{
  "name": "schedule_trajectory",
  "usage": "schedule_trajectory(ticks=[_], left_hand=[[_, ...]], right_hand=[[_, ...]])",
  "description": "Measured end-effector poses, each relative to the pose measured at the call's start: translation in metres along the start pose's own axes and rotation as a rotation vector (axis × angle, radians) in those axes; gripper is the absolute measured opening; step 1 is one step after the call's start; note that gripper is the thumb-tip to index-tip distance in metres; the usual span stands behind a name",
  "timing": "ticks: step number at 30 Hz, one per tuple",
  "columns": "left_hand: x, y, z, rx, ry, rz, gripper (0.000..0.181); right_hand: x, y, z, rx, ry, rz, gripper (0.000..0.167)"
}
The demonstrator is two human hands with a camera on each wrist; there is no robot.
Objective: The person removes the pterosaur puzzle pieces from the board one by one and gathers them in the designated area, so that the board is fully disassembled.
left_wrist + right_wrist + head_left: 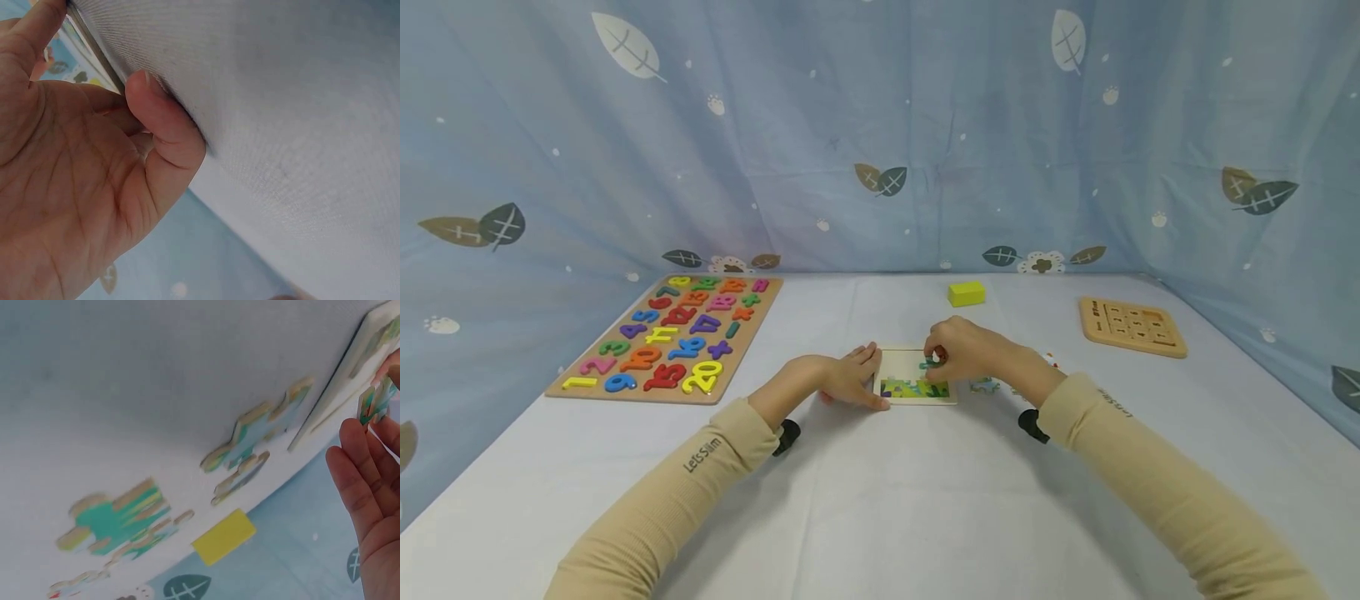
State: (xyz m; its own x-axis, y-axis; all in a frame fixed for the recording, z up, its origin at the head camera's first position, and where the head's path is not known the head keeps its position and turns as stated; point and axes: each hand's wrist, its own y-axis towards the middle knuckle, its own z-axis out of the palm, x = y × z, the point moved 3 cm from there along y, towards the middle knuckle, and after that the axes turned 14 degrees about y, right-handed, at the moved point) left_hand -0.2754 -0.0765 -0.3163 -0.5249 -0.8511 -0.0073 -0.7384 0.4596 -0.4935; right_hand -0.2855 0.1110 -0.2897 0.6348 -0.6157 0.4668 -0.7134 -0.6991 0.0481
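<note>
A small jigsaw tray [897, 362] lies on the white table, its near part filled with green and yellow pieces and its far part bare. My left hand [850, 380] rests against the tray's left side, thumb at the near corner, fingers extended along the edge. In the left wrist view, the left palm [81, 169] shows with its thumb bent. Above the tray, my right hand [964, 347] pinches a teal jigsaw piece [374, 405] between thumb and fingers. Loose jigsaw pieces [984, 386] lie right of the tray, partly hidden by the right forearm.
Behind the tray stands a yellow block [966, 293]. A wooden board [739, 354] of colourful numbers lies at the left, and a smaller wooden number board [1097, 329] at the right. A blue leaf-print curtain [820, 108] hangs behind the table.
</note>
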Motion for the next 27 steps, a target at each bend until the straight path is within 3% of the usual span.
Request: schedule_trajectory(ticks=[12, 19, 27], left_hand=[[0.0, -0.002, 0.0, 0.003, 0.014, 0.007, 0.098], [-0.001, -0.003, -0.001, 0.008, -0.001, -0.005, 0.099], [-0.001, -0.004, 0.0, 0.016, -0.015, -0.01, 0.099]], right_hand=[[-0.012, -0.021, -0.012, -0.02, 0.006, -0.002, 0.02], [-0.027, -0.038, -0.018, -0.032, 0.016, 0.056, 0.019], [-0.039, -0.056, -0.028, -0.037, -0.02, 0.056, 0.022]])
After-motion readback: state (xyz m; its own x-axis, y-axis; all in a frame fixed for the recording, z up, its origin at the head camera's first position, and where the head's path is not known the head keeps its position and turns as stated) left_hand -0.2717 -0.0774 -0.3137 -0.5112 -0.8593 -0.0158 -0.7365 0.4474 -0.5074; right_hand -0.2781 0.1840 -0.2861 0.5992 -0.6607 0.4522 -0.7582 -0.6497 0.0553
